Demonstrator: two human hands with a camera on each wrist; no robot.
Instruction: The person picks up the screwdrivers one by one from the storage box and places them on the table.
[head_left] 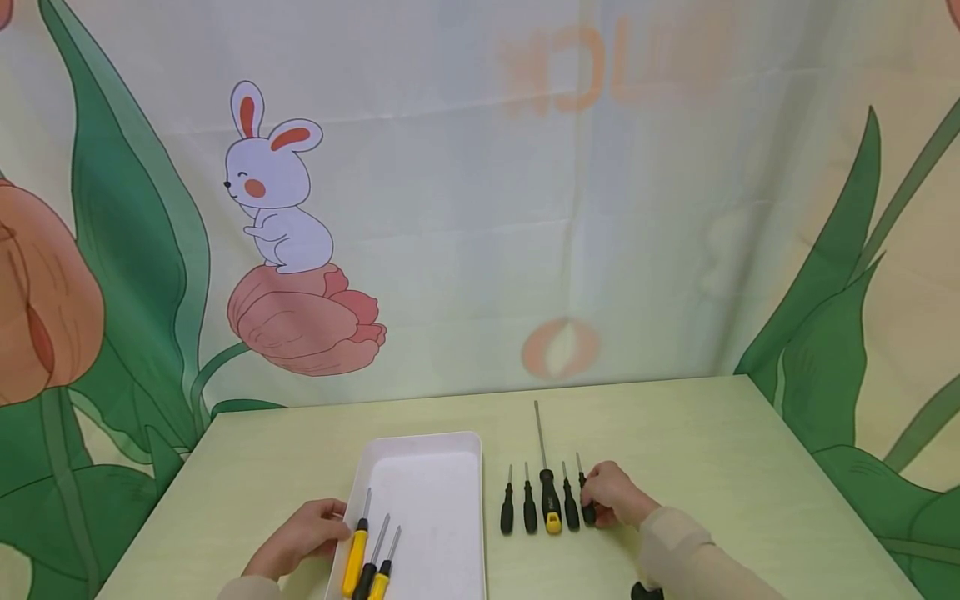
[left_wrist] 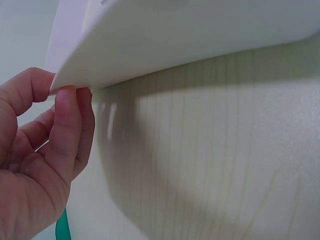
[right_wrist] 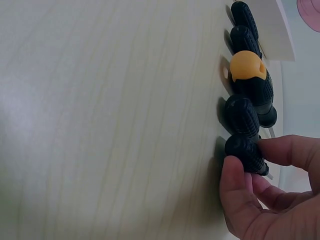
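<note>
We record the right hand [head_left: 617, 493] with thumb and fingers pinching the handle of a small black-handled screwdriver with a slim metal shaft [right_wrist: 245, 152], the rightmost of a row of five on the pale wood-grain desk [head_left: 712, 442]. We cannot tell whether it has left the surface. Just to its left, and apart from the fingertips, lies a second small black screwdriver [head_left: 572, 507]; next comes a larger, long-shafted black screwdriver with a yellow end cap [head_left: 551, 496], then two more small black screwdrivers [head_left: 518, 508]. All shafts point away from us.

The left hand [head_left: 303, 533] pinches the left rim of a shallow white rectangular tray [head_left: 482, 500], which stands left of the row. Inside, near that hand, we count three screwdrivers: a yellow-handled one with a black collar [head_left: 356, 560] closest to the rim, a black-handled one [head_left: 365, 579] in the middle, and a yellow-and-black one [head_left: 382, 582].

Writing: we see light marks on the large black handle, too small to read. On the printed rabbit-and-tulip cloth [head_left: 450, 208] behind, faint orange lettering [head_left: 570, 71] shows; it is too washed out for us to read reliably.
</note>
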